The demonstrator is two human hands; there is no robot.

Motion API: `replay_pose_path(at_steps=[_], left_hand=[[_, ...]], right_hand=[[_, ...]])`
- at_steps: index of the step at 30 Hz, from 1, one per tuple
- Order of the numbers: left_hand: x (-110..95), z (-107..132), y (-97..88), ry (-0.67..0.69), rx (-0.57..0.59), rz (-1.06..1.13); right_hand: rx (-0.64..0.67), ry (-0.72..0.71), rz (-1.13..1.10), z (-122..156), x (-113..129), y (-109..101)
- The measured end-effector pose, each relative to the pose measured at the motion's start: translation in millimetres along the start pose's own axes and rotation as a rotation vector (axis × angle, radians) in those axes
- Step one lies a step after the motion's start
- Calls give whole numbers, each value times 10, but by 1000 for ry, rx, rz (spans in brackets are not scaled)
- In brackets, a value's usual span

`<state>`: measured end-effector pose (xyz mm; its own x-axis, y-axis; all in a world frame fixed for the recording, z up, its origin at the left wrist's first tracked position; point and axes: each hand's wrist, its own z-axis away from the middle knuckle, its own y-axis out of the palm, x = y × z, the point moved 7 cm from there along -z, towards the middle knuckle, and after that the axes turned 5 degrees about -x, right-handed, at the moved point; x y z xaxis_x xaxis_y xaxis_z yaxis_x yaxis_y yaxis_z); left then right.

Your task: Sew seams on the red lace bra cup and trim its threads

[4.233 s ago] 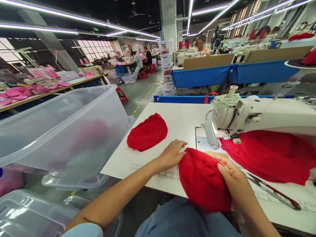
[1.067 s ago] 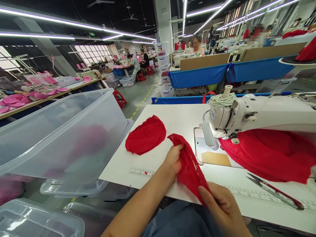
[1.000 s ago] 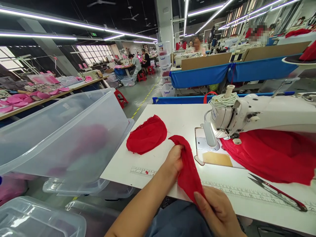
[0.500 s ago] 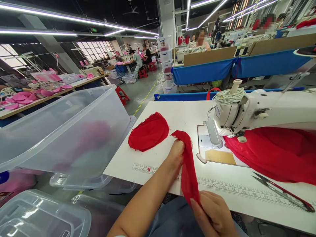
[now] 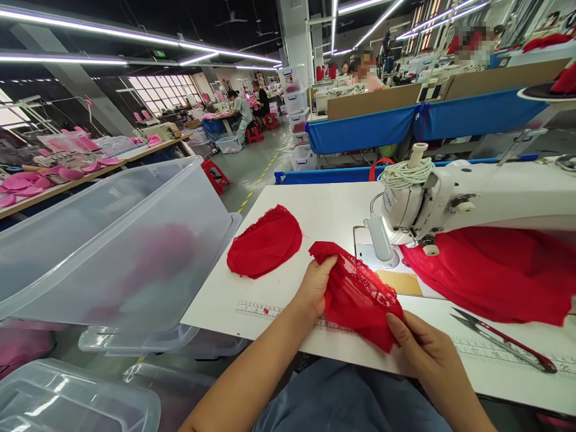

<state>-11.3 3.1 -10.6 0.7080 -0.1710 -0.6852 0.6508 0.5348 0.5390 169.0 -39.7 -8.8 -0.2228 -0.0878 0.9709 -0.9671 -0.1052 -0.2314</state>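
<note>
Between my hands stretches a red lace-edged fabric piece (image 5: pixel 355 294), its lace border along the upper right side. My left hand (image 5: pixel 316 282) is closed on its left end, thumb on top. At the lower right end, my right hand (image 5: pixel 420 342) pinches the cloth between thumb and fingers. A second red fabric piece (image 5: pixel 264 243) with a lace edge lies flat on the white table, left of my hands. Right of them stands a white sewing machine (image 5: pixel 486 195), with a large red cloth (image 5: pixel 490 270) lying under its arm.
Black-and-red scissors (image 5: pixel 504 340) lie on the white table (image 5: pixel 211 300) at the right. A printed ruler (image 5: pixel 252 309) runs along its front edge. A large clear plastic bin (image 5: pixel 135 240) stands against the left side. Co-workers sit farther back.
The red piece, a narrow folded strip before, is now spread wide with its lace showing. My right hand has moved up and to the right. My left hand keeps its grip.
</note>
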Motion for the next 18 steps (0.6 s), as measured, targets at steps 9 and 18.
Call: replay_pose_path(at_steps=[9,18], left_hand=[[69,195,88,-150,90,-35],[151,604,413,31,424,-408]], right_hand=[[86,92,-67,-66,-85,-143],[149,426,-576,-174,114,136]])
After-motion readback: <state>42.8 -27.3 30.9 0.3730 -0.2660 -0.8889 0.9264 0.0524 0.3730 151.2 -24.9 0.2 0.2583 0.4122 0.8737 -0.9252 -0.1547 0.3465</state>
